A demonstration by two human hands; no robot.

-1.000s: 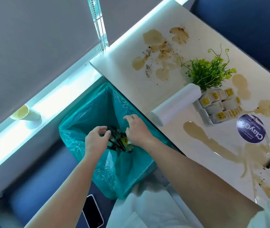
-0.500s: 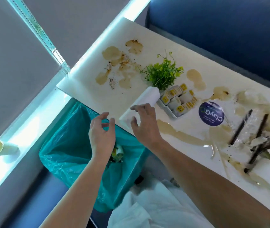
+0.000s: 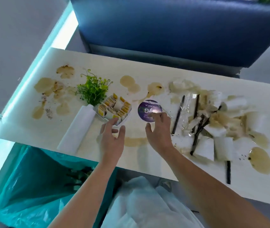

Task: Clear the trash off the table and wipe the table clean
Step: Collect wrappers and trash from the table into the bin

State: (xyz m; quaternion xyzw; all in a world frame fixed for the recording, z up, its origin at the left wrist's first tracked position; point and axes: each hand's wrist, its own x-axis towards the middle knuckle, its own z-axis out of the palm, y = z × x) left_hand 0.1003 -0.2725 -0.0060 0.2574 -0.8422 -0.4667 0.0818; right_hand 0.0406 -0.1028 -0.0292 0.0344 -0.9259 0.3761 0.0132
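A white table (image 3: 147, 71) carries brown spill stains (image 3: 127, 80) along its length. On its right half lies a heap of trash (image 3: 216, 122): soggy white napkins, clear wrappers and several black straws. My left hand (image 3: 112, 139) hovers open over the near table edge, just below the sachet tray. My right hand (image 3: 159, 129) is open above the table, its fingertips over the near edge of a purple round sticker (image 3: 148, 109). Neither hand holds anything. A bin lined with a teal bag (image 3: 32, 186) stands below the table's left end, with dark trash inside.
A white paper roll (image 3: 78, 129) lies beside a small tray of yellow sachets (image 3: 114, 108). A green plant (image 3: 92, 91) stands behind them. A blue upholstered seat (image 3: 180, 30) runs along the far side. White cloth (image 3: 147, 206) covers my lap.
Both hands left the bin and moved right, over the table. The view swung from the bin to the whole tabletop, bringing the trash heap into sight.
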